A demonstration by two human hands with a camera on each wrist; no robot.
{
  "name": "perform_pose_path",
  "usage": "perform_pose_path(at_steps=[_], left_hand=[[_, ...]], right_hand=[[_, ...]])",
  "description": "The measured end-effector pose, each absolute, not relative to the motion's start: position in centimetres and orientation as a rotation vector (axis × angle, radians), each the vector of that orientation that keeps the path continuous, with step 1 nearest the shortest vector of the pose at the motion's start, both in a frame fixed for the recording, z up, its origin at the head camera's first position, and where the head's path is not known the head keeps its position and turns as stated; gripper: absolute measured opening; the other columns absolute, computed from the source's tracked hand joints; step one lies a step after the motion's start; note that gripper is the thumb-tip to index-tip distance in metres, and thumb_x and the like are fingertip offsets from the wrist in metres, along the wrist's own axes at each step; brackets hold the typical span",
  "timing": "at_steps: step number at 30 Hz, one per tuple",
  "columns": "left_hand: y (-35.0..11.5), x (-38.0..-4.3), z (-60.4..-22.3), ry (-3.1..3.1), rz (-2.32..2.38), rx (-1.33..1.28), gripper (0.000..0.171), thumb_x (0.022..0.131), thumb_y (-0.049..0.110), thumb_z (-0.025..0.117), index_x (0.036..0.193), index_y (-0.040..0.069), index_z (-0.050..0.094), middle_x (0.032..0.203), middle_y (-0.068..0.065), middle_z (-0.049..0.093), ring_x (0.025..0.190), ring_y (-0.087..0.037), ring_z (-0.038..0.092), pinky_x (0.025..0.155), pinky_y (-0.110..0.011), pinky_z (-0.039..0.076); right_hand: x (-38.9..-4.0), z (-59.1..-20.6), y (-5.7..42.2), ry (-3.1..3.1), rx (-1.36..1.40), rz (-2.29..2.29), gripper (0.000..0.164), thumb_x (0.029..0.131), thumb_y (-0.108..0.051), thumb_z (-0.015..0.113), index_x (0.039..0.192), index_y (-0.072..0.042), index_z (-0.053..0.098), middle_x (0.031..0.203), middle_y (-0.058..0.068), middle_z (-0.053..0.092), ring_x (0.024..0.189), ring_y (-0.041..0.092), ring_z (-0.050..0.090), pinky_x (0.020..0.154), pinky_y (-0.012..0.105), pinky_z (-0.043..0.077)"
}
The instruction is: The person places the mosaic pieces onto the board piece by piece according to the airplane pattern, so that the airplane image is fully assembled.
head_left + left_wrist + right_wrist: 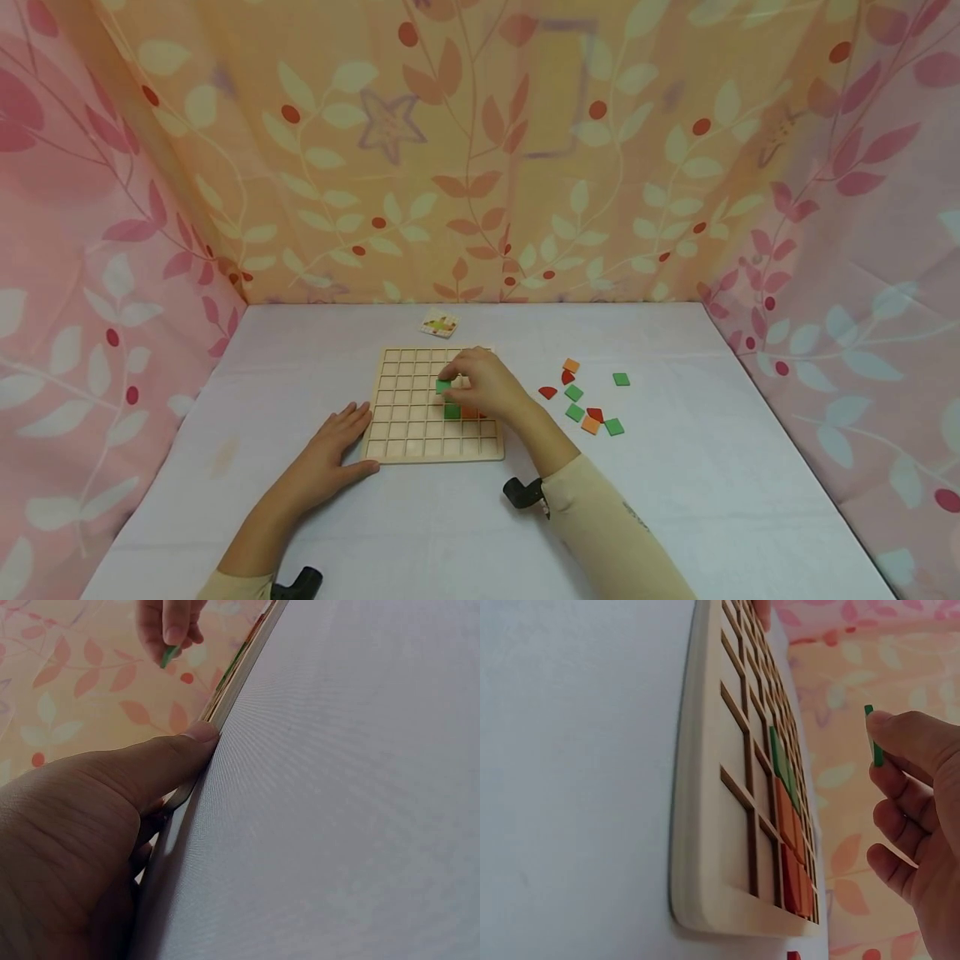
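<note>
A wooden grid board (408, 411) lies on the white-covered table. My left hand (333, 454) rests flat at its left side, fingers spread along the edge and thumb at the near-left corner; the left wrist view shows the thumb (176, 761) against the board's edge. Over the board, my right hand (486, 387) pinches a green tile (874, 739) between thumb and index finger, held above the grid. Green (780, 754), orange (785, 814) and red (790, 877) tiles sit in cells toward the board's right side, partly hidden by the right hand in the head view.
Loose green tiles (621, 379), orange tiles (572, 365) and red quarter-round tiles (548, 392) lie scattered right of the board. Behind the board is a small pattern card (438, 323). Patterned curtains (480, 167) enclose the table at the back and both sides.
</note>
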State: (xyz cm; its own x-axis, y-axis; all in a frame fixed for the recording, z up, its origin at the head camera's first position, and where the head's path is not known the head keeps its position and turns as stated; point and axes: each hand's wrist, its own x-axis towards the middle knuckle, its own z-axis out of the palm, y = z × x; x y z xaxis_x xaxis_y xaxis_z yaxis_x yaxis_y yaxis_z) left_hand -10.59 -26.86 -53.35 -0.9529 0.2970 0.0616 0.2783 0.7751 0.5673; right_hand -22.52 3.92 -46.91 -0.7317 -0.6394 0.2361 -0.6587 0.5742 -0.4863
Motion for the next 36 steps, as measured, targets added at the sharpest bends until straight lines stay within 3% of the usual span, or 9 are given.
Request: perform_pose_path(at_steps=[9,19,36], left_hand=[[-27.0,-10.3,-53.2,2.956,0.944,0.51,0.092,0.085,0.046,0.081,0.155,0.0,0.041,0.165,-0.014,0.035,0.155,-0.038,0.023,0.131,-0.041,0.007],[-26.9,-10.4,-53.1,2.927,0.944,0.474,0.093,0.085,0.046,0.081,0.155,0.002,0.04,0.166,-0.01,0.033,0.157,-0.035,0.02,0.13,-0.046,0.009],[-26.7,-10.5,-52.9,2.925,0.936,0.456,0.093,0.085,0.047,0.081,0.156,0.003,0.04,0.167,-0.009,0.032,0.157,-0.033,0.02,0.131,-0.043,0.008]], right_hand=[[-23.0,-48.4,2.6,-2.838,1.118,0.816,0.024,0.092,-0.035,0.078,0.112,-0.022,0.077,0.105,-0.009,0.071,0.106,0.012,0.06,0.094,0.031,0.052],[-23.4,-49.5,1.9,-2.904,1.054,0.812,0.026,0.091,-0.037,0.079,0.112,-0.022,0.077,0.106,-0.009,0.071,0.104,0.011,0.06,0.095,0.03,0.051],[-24.0,-50.2,1.4,-2.914,1.075,0.674,0.023,0.089,-0.037,0.08,0.108,-0.024,0.078,0.101,-0.013,0.071,0.098,0.008,0.059,0.091,0.028,0.051]])
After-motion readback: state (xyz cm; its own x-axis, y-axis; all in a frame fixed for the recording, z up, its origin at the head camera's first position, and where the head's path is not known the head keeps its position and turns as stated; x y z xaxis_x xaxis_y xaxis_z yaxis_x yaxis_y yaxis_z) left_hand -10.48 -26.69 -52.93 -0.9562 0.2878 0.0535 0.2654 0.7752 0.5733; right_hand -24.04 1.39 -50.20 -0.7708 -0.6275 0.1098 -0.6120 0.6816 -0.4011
